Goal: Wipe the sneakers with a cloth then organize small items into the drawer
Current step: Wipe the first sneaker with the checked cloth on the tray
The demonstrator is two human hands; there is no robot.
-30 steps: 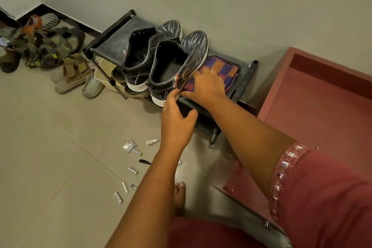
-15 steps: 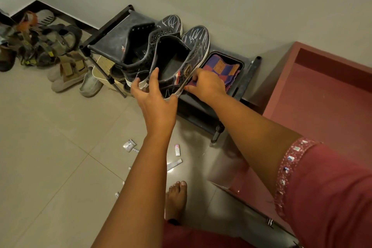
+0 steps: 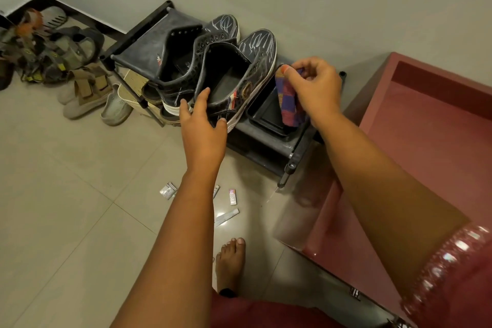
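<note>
Two black high-top sneakers stand side by side on a black shoe rack [image 3: 138, 50]. My left hand [image 3: 203, 121] grips the heel of the nearer sneaker [image 3: 239, 74], thumb over its collar. The other sneaker [image 3: 181, 61] is just left of it. My right hand [image 3: 314, 88] pinches a checked purple-and-orange cloth [image 3: 288, 100] and holds it above a black tray [image 3: 266, 114] at the rack's right end. Several small packets and tubes [image 3: 233, 196] lie on the tiled floor below my left forearm.
A maroon drawer unit [image 3: 426, 146] with a shiny top fills the right side. Sandals and slippers [image 3: 82, 96] are piled on the floor at the left by the wall. My bare foot [image 3: 230, 263] stands near the small items. Open tile floor lies at lower left.
My right hand has lifted the cloth out of the tray, which now shows bare. My left hand has closed on the nearer sneaker's heel.
</note>
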